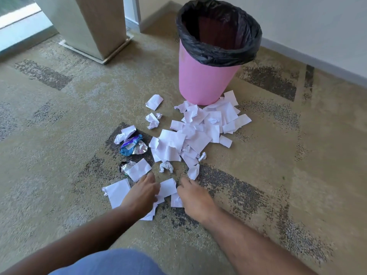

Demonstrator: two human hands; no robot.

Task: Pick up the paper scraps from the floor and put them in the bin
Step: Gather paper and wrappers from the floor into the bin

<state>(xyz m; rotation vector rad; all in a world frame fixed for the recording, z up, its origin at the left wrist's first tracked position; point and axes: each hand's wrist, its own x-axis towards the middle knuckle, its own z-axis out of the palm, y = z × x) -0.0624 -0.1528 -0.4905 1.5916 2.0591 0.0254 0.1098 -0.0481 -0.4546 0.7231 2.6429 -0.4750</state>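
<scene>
A pink bin (206, 82) with a black liner stands upright on the carpet. White paper scraps (198, 132) lie in a heap spreading from its base toward me. Closer in, a few flat scraps (167, 187) lie between my hands. My left hand (142, 195) rests palm down over scraps, its fingertips curled at the edge of the middle one. From the other side, my right hand (193, 197) touches the same scraps, fingers bent down onto them. Both hands are low on the floor; their undersides are hidden.
A blue and purple foil wrapper (133, 145) and a silver foil piece (127, 165) lie left of the heap. A small crumpled ball (166, 167) sits just beyond my hands. A wooden pedestal (95, 26) stands far left, a wall (317, 26) far right. My blue-clad knee (111, 262) is below.
</scene>
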